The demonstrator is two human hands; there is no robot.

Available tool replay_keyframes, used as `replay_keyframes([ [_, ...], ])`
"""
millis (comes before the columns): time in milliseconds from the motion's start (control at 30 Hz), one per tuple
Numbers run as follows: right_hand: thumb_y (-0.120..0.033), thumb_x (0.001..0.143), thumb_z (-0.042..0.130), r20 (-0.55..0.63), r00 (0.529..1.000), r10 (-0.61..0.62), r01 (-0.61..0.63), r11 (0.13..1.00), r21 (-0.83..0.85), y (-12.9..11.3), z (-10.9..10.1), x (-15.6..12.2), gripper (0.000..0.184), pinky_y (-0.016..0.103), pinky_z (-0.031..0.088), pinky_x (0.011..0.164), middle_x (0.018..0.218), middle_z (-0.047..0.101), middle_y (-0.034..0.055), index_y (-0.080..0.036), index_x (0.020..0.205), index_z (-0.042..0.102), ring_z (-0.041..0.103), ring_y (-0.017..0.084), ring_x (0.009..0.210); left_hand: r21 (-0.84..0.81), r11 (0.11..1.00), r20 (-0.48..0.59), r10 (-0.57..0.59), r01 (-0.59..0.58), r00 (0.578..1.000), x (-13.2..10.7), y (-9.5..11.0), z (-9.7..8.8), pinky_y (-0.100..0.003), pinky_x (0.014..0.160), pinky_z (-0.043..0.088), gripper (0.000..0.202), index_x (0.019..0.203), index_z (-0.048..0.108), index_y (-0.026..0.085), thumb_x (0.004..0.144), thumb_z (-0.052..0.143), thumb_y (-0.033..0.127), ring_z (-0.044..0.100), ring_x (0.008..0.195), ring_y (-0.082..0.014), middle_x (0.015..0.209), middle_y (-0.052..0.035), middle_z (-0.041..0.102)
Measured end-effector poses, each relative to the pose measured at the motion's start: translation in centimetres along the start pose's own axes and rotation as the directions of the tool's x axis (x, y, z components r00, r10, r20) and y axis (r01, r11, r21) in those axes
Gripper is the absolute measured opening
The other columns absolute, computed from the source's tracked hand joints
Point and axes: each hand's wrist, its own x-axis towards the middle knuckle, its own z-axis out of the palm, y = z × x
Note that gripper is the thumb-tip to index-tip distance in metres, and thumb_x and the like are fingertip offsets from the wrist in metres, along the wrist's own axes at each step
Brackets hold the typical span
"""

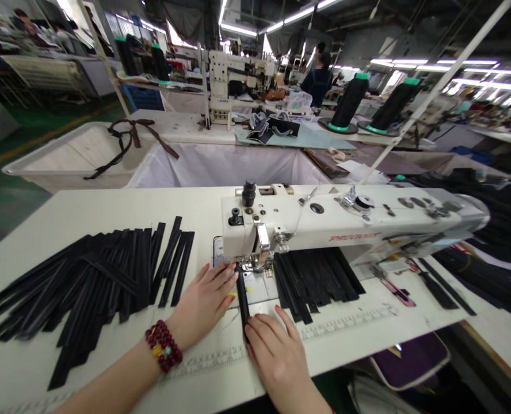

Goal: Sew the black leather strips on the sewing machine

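A narrow black strip runs from the presser foot of a white sewing machine toward me. My left hand lies palm down on the table left of the strip, fingers stretched out, their tips at its edge close to the foot. A dark red bead bracelet circles that wrist. Closer to the table's front, my right hand has its fingers closed on the strip's near part; its exact grip underneath is hidden. Many loose black strips are piled on the left, with another bunch under the machine arm.
A ruler tape crosses the front of the white table. Pink-handled snips lie right of the machine. Behind are a white bin, black thread cones and another machine. A person stands farther back.
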Motion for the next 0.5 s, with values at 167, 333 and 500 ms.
replay_keyframes([
  [167,-0.021,0.106,0.047,0.012,1.000,0.004,-0.004,1.000,-0.010,-0.2,-0.6,0.4,0.022,0.041,0.029,0.118,0.105,0.074,0.0058,-0.015,0.106,0.069,0.065,0.019,0.102,0.038,0.999,0.015,-0.002,0.001,1.000,0.1,0.4,-0.3,-0.049,0.113,0.038,0.039,0.131,0.065,0.014,0.104,0.042,0.029,0.055,0.130,-0.0284,0.138,-0.0118,0.064],
  [333,-0.023,0.103,0.050,0.014,0.998,-0.054,0.054,0.998,-0.013,-0.4,-1.6,-0.4,0.021,0.039,0.029,0.119,0.108,0.074,0.0053,-0.016,0.108,0.068,0.065,0.019,0.105,0.033,0.997,0.007,0.068,-0.068,0.998,-1.1,1.4,-0.8,-0.044,0.116,0.036,0.038,0.130,0.065,0.015,0.104,0.046,0.036,0.054,0.131,-0.0259,0.143,-0.0111,0.061],
  [500,-0.024,0.100,0.055,0.053,0.998,-0.029,0.030,0.999,-0.013,-0.4,-1.5,-0.6,0.017,0.041,0.029,0.120,0.109,0.074,0.0046,-0.018,0.110,0.067,0.065,0.019,0.106,0.019,0.998,0.020,0.067,-0.067,0.998,-1.3,1.4,-1.0,-0.047,0.116,0.037,0.037,0.131,0.064,0.016,0.102,0.048,0.032,0.053,0.132,-0.0270,0.143,-0.0115,0.060],
])
